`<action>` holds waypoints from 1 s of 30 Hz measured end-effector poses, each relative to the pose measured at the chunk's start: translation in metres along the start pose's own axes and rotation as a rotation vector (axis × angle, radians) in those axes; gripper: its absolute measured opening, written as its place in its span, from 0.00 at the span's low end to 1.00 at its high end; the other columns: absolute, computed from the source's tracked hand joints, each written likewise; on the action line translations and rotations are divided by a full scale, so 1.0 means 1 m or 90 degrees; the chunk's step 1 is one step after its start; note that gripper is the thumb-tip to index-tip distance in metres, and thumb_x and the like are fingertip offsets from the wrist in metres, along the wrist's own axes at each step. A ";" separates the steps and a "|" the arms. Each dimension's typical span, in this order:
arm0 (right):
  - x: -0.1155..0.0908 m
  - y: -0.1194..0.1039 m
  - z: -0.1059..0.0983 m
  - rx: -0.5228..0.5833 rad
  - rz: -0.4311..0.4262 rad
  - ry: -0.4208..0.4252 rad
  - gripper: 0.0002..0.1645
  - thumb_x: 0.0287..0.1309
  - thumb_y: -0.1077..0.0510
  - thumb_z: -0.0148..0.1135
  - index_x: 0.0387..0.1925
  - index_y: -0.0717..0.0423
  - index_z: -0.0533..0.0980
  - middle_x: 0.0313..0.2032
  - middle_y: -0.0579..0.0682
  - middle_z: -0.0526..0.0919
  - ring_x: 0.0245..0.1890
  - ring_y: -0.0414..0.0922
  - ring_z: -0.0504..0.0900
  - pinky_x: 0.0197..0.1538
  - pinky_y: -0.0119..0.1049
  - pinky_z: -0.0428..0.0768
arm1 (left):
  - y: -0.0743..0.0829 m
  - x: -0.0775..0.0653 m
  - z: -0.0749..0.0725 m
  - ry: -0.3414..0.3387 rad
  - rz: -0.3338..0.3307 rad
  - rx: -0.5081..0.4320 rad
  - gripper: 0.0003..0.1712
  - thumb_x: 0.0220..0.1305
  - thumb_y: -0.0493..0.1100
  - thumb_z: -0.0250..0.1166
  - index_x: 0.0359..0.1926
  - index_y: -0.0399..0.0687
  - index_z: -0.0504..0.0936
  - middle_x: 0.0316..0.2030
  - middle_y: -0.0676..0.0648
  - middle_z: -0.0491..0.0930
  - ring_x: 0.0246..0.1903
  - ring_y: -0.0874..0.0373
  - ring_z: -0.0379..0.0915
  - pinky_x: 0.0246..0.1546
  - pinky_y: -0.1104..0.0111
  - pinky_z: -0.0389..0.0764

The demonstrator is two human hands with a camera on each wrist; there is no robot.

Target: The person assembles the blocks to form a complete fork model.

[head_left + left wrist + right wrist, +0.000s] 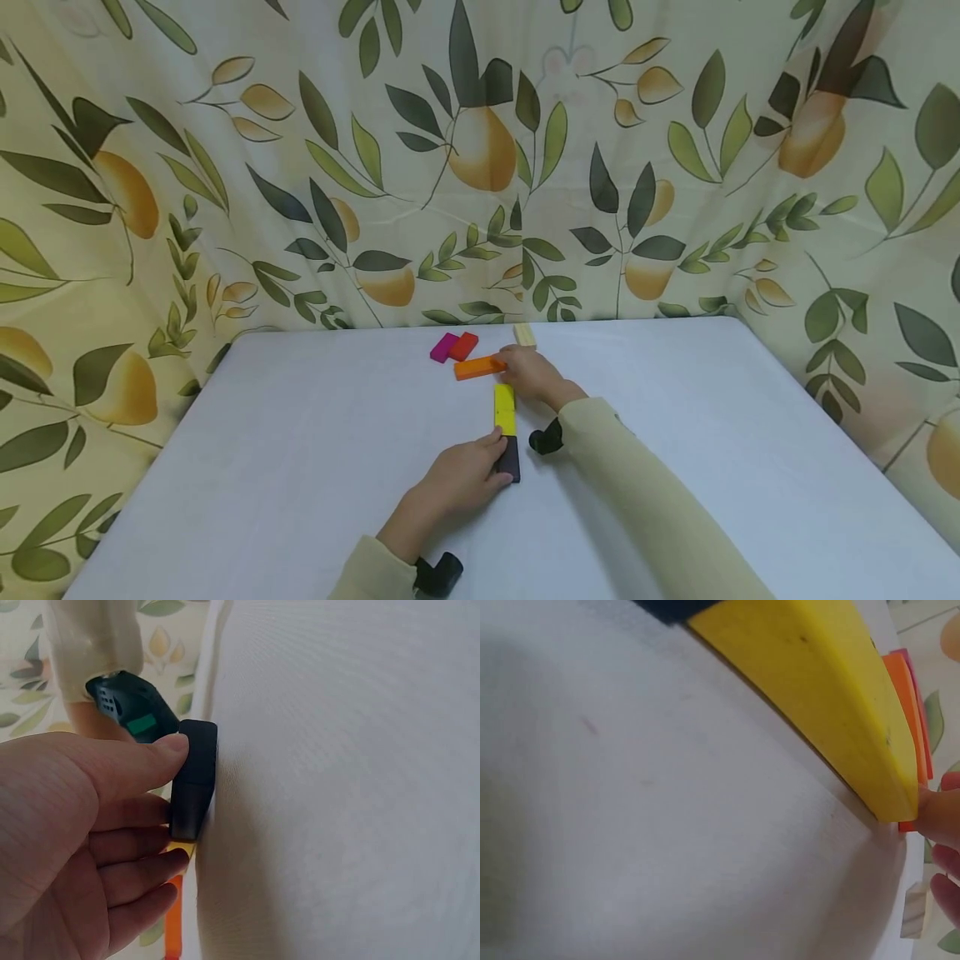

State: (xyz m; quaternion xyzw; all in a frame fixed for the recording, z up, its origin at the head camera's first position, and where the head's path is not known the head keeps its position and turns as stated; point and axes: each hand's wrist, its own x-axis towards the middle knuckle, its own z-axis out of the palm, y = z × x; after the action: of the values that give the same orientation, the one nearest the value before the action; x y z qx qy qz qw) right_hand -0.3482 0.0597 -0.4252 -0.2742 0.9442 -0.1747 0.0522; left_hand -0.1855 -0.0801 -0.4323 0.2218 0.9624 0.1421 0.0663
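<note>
Left fingers (pixel 135 876) grip black block (pixel 196 761); right fingers (pixel 514 358), orange (pixel 476 368).

Blocks (pixel 505 408) on table (pixel 300 442), curtain (pixel 300 208) behind

Black block (pixel 512 459) partly behind left hand (pixel 463 477)

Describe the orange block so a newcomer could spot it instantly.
On the white table, find the right hand near the far edge. It grips one end of the orange block, which looks brighter and longer than the red block and magenta block just beyond.
</note>
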 end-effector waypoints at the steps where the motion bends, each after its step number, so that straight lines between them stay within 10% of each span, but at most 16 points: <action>1: 0.000 0.000 -0.001 0.000 0.002 0.000 0.21 0.57 0.62 0.61 0.53 0.60 0.75 0.53 0.55 0.76 0.54 0.51 0.72 0.59 0.44 0.67 | 0.000 0.000 0.000 0.000 0.000 0.002 0.34 0.61 0.57 0.59 0.63 0.45 0.68 0.63 0.49 0.65 0.60 0.58 0.63 0.54 0.64 0.70; 30: 0.003 0.006 -0.003 -0.036 -0.054 0.029 0.13 0.56 0.67 0.60 0.44 0.62 0.80 0.39 0.53 0.81 0.40 0.47 0.77 0.52 0.39 0.74 | 0.002 0.001 -0.001 -0.008 -0.016 0.004 0.34 0.61 0.57 0.59 0.63 0.46 0.68 0.63 0.49 0.65 0.60 0.58 0.63 0.54 0.64 0.70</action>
State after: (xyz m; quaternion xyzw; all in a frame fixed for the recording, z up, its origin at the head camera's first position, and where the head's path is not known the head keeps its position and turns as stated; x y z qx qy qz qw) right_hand -0.3544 0.0636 -0.4251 -0.3111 0.9373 -0.1561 0.0157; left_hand -0.1856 -0.0784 -0.4313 0.2107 0.9651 0.1369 0.0737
